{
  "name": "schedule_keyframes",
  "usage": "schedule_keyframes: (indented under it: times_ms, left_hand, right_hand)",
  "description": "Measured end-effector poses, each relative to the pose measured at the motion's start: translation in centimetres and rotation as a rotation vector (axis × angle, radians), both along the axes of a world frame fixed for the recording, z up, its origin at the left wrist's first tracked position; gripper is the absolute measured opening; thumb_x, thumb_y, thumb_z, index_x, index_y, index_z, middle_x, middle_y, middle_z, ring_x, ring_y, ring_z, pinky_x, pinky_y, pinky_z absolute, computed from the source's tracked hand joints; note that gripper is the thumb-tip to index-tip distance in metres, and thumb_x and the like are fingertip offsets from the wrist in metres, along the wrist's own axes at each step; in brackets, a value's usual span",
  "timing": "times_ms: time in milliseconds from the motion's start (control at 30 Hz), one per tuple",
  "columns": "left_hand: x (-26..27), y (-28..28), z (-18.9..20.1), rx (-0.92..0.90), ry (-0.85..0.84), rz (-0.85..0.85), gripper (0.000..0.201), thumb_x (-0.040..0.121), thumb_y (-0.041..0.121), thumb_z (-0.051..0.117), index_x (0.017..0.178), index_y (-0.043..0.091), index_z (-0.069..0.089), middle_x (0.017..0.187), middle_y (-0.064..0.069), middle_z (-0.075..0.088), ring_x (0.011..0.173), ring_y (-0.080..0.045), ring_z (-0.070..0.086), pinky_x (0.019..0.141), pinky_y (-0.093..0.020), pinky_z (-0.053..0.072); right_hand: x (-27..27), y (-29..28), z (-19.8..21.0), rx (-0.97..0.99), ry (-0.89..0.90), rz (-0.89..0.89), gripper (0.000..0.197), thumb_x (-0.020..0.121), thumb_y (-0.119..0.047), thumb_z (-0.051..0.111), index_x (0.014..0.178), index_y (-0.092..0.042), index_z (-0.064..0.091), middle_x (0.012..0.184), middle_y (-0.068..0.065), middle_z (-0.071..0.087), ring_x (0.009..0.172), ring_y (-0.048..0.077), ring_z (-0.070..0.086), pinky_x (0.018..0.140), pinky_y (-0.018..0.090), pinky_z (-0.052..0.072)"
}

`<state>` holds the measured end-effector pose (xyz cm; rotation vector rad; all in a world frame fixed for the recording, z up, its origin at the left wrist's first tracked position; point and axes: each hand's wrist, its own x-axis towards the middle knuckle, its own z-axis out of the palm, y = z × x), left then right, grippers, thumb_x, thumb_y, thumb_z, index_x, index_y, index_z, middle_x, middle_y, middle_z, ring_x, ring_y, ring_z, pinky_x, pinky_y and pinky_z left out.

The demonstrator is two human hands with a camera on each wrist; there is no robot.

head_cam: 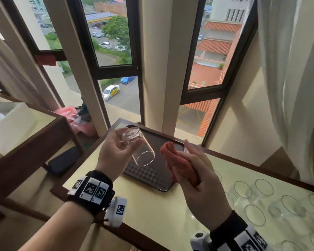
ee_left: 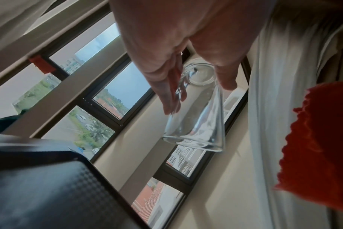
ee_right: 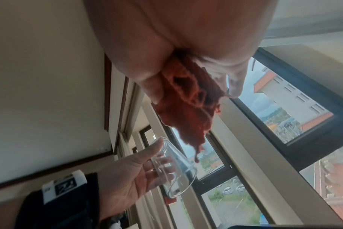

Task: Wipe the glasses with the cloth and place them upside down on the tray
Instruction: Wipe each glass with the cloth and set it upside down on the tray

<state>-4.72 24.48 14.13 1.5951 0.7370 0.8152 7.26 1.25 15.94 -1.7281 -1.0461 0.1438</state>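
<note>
Head view: left hand is gripping a clear tumbler by its base, mouth tilting down over the dark textured tray; right hand is clutching a bunched red cloth just beside it. Upright glasses are standing on the table only here. Wrist views are adding fingers curled round each item.

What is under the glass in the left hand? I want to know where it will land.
The dark tray lies below the held glass, its textured bed bare there. The left hand hides part of the tray.
</note>
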Motion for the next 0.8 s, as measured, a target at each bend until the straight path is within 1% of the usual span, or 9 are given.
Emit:
schedule_keyframes:
  times_ms: [67,133,200,300,367,433,533,633,800]
  left_hand:
    - [0.6,3.1,-1.2,0.013,0.054,0.002,0.076,0.066,0.063,0.095,0.126,0.033,0.059,0.117,-0.003,0.078,0.106,-0.02,0.077,0.093,-0.049,0.064]
    - [1.6,6.4,-2.5,0.041,0.113,0.007,0.091,0.059,0.074,0.093,0.133,0.032,0.059,0.117,0.002,0.077,0.106,-0.017,0.076,0.093,-0.044,0.063]
    - [2.7,9.5,-3.5,0.089,0.208,0.008,0.086,0.068,0.064,0.093,0.139,0.029,0.059,0.116,0.008,0.073,0.104,-0.009,0.072,0.091,-0.032,0.059]
    - [4.7,14.0,-5.2,0.122,0.319,-0.016,0.059,0.08,0.041,0.093,0.129,0.034,0.061,0.11,0.012,0.07,0.097,-0.002,0.069,0.089,-0.026,0.058]
    - [5.9,16.8,-6.8,0.139,0.387,-0.003,0.054,0.079,0.039,0.095,0.121,0.038,0.06,0.106,0.011,0.071,0.093,0.002,0.067,0.088,-0.024,0.057]
    - [6.9,19.1,-8.0,0.138,0.429,0.012,0.052,0.079,0.037,0.095,0.116,0.04,0.059,0.101,0.014,0.068,0.087,0.005,0.063,0.077,-0.012,0.048]
    - [8.6,21.9,-10.1,0.13,0.49,0.031,0.051,0.08,0.037,0.095,0.114,0.041,0.057,0.101,0.015,0.065,0.088,-0.008,0.066,0.076,-0.013,0.045]
    - [10.5,23.7,-12.0,0.144,0.524,0.006,0.046,0.083,0.028,0.093,0.111,0.036,0.058,0.095,0.019,0.061,0.084,-0.005,0.063,0.064,-0.003,0.043]
    - [13.6,25.9,-15.1,0.133,0.631,-0.005,0.046,0.08,0.041,0.093,0.11,0.04,0.058,0.105,0.012,0.066,0.098,-0.014,0.065,0.092,-0.026,0.047]
  right_hand:
    - [0.2,1.8,-0.7,-0.028,-0.102,-0.024,0.038,0.1,-0.039,0.067,0.137,-0.043,0.061,0.164,-0.015,0.042,0.16,0.018,0.022,0.127,0.046,0.026]
    - [0.5,3.6,-1.4,-0.033,-0.16,0.015,0.04,0.099,-0.023,0.071,0.137,-0.034,0.065,0.155,-0.014,0.054,0.152,0.012,0.039,0.123,0.038,0.037]
    - [0.9,5.2,-2.2,-0.064,-0.174,0.068,0.043,0.094,-0.012,0.074,0.135,-0.025,0.068,0.135,-0.016,0.067,0.128,0.002,0.061,0.106,0.029,0.052]
    - [1.1,7.6,-3.2,-0.139,-0.141,0.079,0.045,0.089,-0.014,0.073,0.133,-0.024,0.069,0.122,-0.018,0.072,0.109,-0.005,0.067,0.094,0.017,0.054]
    - [1.1,8.8,-4.0,-0.184,-0.088,0.066,0.046,0.088,-0.017,0.071,0.133,-0.027,0.07,0.118,-0.022,0.072,0.106,-0.004,0.068,0.092,0.016,0.054]
    - [1.2,9.8,-4.7,-0.214,0.0,0.056,0.046,0.088,-0.019,0.071,0.132,-0.03,0.07,0.112,-0.021,0.074,0.101,0.001,0.071,0.088,0.019,0.056]
    - [1.5,10.5,-5.8,-0.251,0.068,0.024,0.043,0.091,-0.008,0.075,0.128,-0.029,0.072,0.097,-0.018,0.075,0.086,0.005,0.073,0.076,0.017,0.056]
    - [2.1,10.4,-7.0,-0.324,0.1,-0.011,0.046,0.092,-0.005,0.076,0.128,-0.034,0.071,0.095,-0.02,0.074,0.085,0.006,0.073,0.078,0.02,0.056]
    - [3.4,9.9,-8.3,-0.413,0.147,-0.091,0.047,0.092,-0.01,0.078,0.129,-0.038,0.07,0.095,-0.025,0.072,0.083,0.006,0.073,0.076,0.027,0.061]
